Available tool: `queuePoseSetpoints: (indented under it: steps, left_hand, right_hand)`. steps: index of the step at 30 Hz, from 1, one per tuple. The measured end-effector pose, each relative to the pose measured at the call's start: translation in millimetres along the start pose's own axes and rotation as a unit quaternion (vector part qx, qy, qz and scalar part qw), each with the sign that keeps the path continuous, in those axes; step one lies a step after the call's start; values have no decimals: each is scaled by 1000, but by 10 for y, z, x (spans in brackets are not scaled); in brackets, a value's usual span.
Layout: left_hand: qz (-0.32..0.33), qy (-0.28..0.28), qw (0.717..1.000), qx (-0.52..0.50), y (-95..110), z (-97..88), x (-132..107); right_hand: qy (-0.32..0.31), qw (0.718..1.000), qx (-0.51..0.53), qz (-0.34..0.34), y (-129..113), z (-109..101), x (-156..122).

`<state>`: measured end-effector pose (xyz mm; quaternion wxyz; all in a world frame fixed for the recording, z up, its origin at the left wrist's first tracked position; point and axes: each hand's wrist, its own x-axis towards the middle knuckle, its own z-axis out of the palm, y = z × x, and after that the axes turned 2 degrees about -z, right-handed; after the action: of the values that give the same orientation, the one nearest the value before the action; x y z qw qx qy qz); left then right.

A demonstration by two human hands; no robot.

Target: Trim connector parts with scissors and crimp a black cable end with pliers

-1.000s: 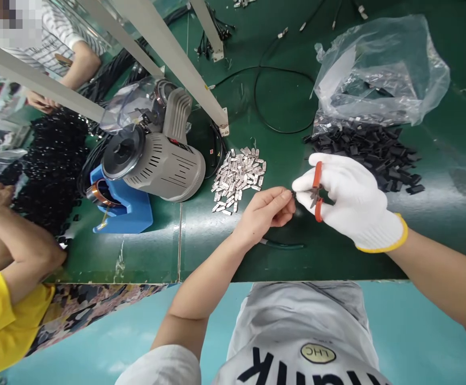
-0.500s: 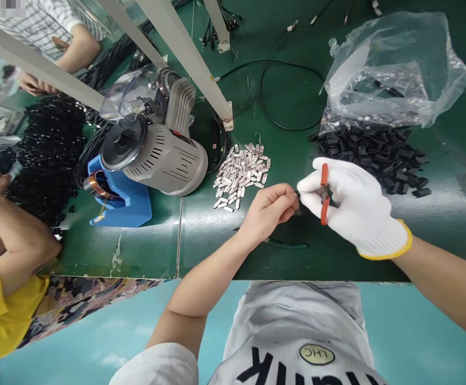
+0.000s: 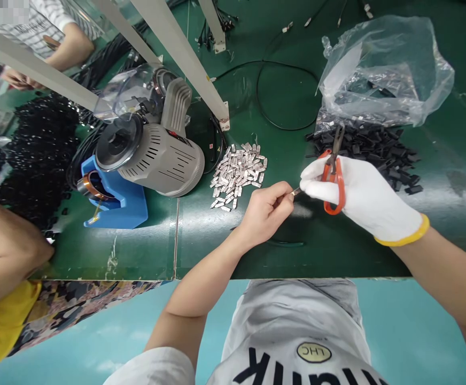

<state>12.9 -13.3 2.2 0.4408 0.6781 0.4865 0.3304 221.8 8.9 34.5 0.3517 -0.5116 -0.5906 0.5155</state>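
Observation:
My bare left hand (image 3: 268,209) is closed, with thumb and forefinger pinching a small metal connector (image 3: 296,191) whose shiny end sticks out to the right. The tips of my right hand (image 3: 371,195), in a white knit glove with a yellow cuff, meet that connector's other end. Red-handled pliers (image 3: 340,187) are hooked in the gloved fingers, jaws pointing up and away from me. Left of the hands lies a heap of silver metal connectors (image 3: 239,174). Behind the glove spreads a pile of small black plastic pieces (image 3: 371,149).
A clear plastic bag (image 3: 389,69) lies behind the black pieces. Leftward stand a grey machine (image 3: 164,158) and a blue tape dispenser (image 3: 132,206). A black cable (image 3: 259,101) loops at the back. Co-workers' arms (image 3: 12,235) and black cables (image 3: 40,144) occupy the left.
The pliers have swung in my right hand, so their jaws now point up and away. The hands have drawn slightly apart, and more of the shiny connector shows between them.

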Motion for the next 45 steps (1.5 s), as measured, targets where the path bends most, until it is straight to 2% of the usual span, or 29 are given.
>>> queuePoseSetpoints:
  steps: [2, 4, 7, 9, 11, 13, 20, 22, 24, 29, 32, 35, 38, 40, 45]
  left_hand:
    - [-29, 7, 999, -30, 3, -25, 21]
    - [-51, 19, 996, -64, -3, -45, 40]
    - [-82, 26, 989, -122, -13, -51, 61]
    - [-102, 25, 982, -158, -9, -45, 69]
    - [-112, 26, 977, -182, 1, -41, 74]
    - [-114, 28, 974, -193, 7, -44, 76]
    - [-107, 44, 978, -175, -32, -87, 85]
    - [-110, 48, 979, -164, -52, -95, 94]
    - [-113, 50, 982, -145, -75, -103, 106]
    - [-75, 94, 992, -46, -129, -138, 142]
    - [-74, 104, 992, -8, -146, -154, 148]
    - [-80, 101, 992, 1, -162, -156, 142]
    - [-76, 92, 993, 10, -164, -176, 142]
    - [-75, 88, 993, 21, -131, -224, 144]
    - [-67, 92, 990, 85, 97, -465, 24]
  right_hand:
    - [32, 999, -18, -21, -36, -85, 30]
    - [99, 990, -91, -45, -77, -180, 60]
    - [189, 950, -247, -19, -100, -294, 98]
    - [202, 923, -327, 6, -67, -338, 121]
    - [194, 910, -367, 17, -8, -362, 143]
    - [186, 905, -382, 14, 48, -377, 161]
    - [241, 892, -382, 20, 80, -450, 181]
    - [234, 884, -403, 23, 97, -473, 202]
    - [209, 873, -440, -5, 138, -477, 228]
    - [132, 814, -537, -177, 246, -360, 220]
    - [83, 782, -577, -221, 239, -268, 138]
    - [68, 782, -580, -216, 186, -220, 62]
    - [85, 793, -578, -174, 121, -192, 46]
    - [75, 787, -593, -153, 74, -159, 65]
    - [-36, 772, -623, -117, -54, 26, 168]
